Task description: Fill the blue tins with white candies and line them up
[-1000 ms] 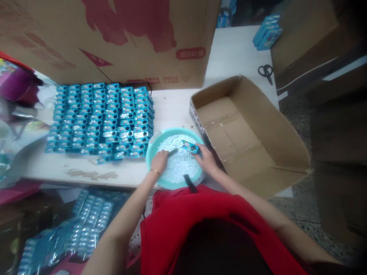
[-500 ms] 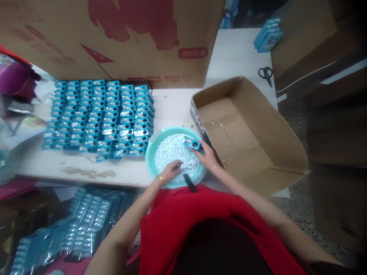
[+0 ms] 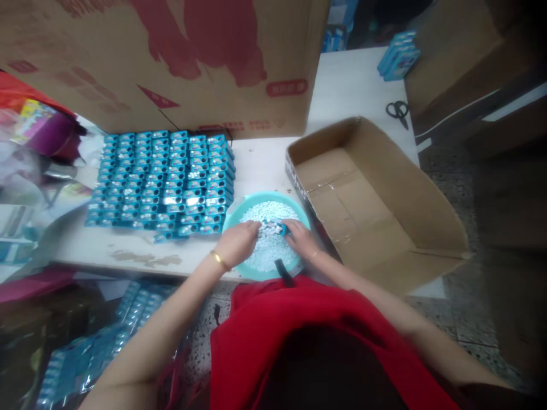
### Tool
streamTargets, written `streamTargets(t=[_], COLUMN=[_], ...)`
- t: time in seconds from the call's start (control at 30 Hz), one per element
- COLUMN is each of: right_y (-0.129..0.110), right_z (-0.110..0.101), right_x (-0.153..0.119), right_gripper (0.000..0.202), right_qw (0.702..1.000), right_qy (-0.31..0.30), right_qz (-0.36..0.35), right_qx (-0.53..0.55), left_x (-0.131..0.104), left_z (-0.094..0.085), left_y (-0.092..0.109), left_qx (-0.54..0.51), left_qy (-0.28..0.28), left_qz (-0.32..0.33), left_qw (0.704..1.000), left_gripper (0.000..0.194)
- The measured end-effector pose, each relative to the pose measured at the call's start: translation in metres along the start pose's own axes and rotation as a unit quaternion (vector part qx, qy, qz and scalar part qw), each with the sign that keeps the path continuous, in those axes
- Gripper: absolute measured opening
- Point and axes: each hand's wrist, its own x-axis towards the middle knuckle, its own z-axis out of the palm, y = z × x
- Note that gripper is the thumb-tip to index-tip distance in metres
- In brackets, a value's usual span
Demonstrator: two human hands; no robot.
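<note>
A turquoise round basin (image 3: 228, 219) on the table holds a heap of small white pellets (image 3: 267, 256). Above the pellets is a small blue box (image 3: 280, 226), partly covered by fingers and blurred. My right hand (image 3: 301, 238) is closed on the box's right end. At its left end is my left hand (image 3: 239, 242), fingers curled together and seemingly gripping it; the fingertips are partly hidden. To the left of the basin stand several rows of similar blue boxes (image 3: 160, 182), some with white pellets showing at the front.
An open, shallow cardboard box (image 3: 363, 205) stands right of the basin. Behind the rows rises a large printed carton (image 3: 222, 62). Black scissors (image 3: 398, 112) and a few blue packs (image 3: 398, 57) lie at the table's far right. Clear-wrapped blue packs (image 3: 94, 353) sit below the table, left.
My left hand has risen out of the pellets to the box's left end. My right hand has brought the box slightly left and lower. The view has shifted a little.
</note>
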Motion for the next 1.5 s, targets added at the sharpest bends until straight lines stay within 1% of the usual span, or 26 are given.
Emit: streamTargets(t=[0.07, 0.13, 0.17, 0.23, 0.3, 0.33, 0.4, 0.43, 0.5, 0.57, 0.63, 0.7, 0.8, 0.9, 0.97, 1.07, 1.2, 1.3, 1.4, 1.5], right_y=[-0.002, -0.002, -0.001, 0.001, 0.002, 0.003, 0.003, 0.003, 0.002, 0.001, 0.001, 0.002, 0.002, 0.003, 0.004, 0.004, 0.002, 0.0, -0.001, 0.001], right_z=[0.003, 0.005, 0.005, 0.007, 0.008, 0.009, 0.012, 0.014, 0.017, 0.02, 0.023, 0.024, 0.025, 0.024, 0.024, 0.024, 0.019, 0.01, -0.002, -0.011], right_x=[-0.002, -0.004, -0.006, -0.01, -0.015, -0.017, -0.021, -0.022, -0.025, -0.027, -0.028, -0.029, -0.03, -0.03, -0.029, -0.028, -0.027, -0.025, -0.018, -0.011], right_gripper=[0.043, 0.043, 0.042, 0.04, 0.038, 0.038, 0.037, 0.037, 0.038, 0.039, 0.04, 0.04, 0.039, 0.04, 0.041, 0.039, 0.037, 0.038, 0.036, 0.036], right_qw=[1.0, 1.0, 1.0, 0.999, 0.996, 0.993, 0.986, 0.983, 0.978, 0.976, 0.974, 0.974, 0.972, 0.968, 0.966, 0.97, 0.976, 0.98, 0.982, 0.983], right_qy=[-0.005, -0.005, -0.003, 0.008, 0.026, 0.036, 0.045, 0.044, 0.036, 0.027, 0.019, 0.011, 0.018, 0.044, 0.045, 0.03, 0.027, 0.042, 0.066, 0.076], right_qz=[-0.007, -0.005, -0.002, 0.004, 0.02, 0.035, 0.066, 0.077, 0.091, 0.099, 0.105, 0.107, 0.108, 0.12, 0.12, 0.104, 0.102, 0.101, 0.106, 0.108], right_qx=[-0.003, 0.001, 0.008, 0.036, 0.08, 0.103, 0.144, 0.16, 0.183, 0.193, 0.198, 0.201, 0.206, 0.216, 0.223, 0.218, 0.189, 0.165, 0.14, 0.124], left_x=[0.001, 0.0, -0.002, -0.006, -0.009, -0.01, -0.01, -0.01, -0.01, -0.01, -0.013, -0.015, -0.018, -0.018, -0.018, -0.02, -0.024, -0.018, -0.001, 0.012], left_z=[-0.013, -0.024, -0.029, -0.036, -0.034, -0.029, -0.009, 0.004, 0.034, 0.063, 0.086, 0.101, 0.117, 0.131, 0.138, 0.143, 0.142, 0.146, 0.159, 0.169], left_y=[0.021, 0.038, 0.043, 0.044, 0.031, 0.021, -0.002, -0.013, -0.031, -0.04, -0.042, -0.04, -0.038, -0.038, -0.039, -0.04, -0.037, -0.027, -0.01, 0.0], left_qx=[0.072, 0.109, 0.115, 0.108, 0.063, 0.024, -0.075, -0.128, -0.225, -0.303, -0.354, -0.374, -0.365, -0.35, -0.345, -0.305, -0.226, -0.22, -0.235, -0.265], left_qy=[-0.02, -0.033, -0.037, -0.025, 0.018, 0.049, 0.114, 0.141, 0.182, 0.209, 0.233, 0.244, 0.241, 0.236, 0.232, 0.208, 0.145, 0.103, 0.066, 0.051], left_qz=[-0.011, -0.007, -0.004, -0.002, -0.012, -0.022, -0.048, -0.067, -0.12, -0.171, -0.206, -0.217, -0.217, -0.216, -0.207, -0.199, -0.195, -0.169, -0.122, -0.081], left_qw=[0.997, 0.993, 0.993, 0.994, 0.998, 0.998, 0.989, 0.979, 0.95, 0.914, 0.882, 0.868, 0.873, 0.881, 0.885, 0.908, 0.943, 0.955, 0.962, 0.96], left_gripper=[0.029, 0.028, 0.027, 0.025, 0.022, 0.021, 0.021, 0.023, 0.026, 0.028, 0.03, 0.031, 0.029, 0.028, 0.027, 0.026, 0.025, 0.019, 0.015, 0.014])
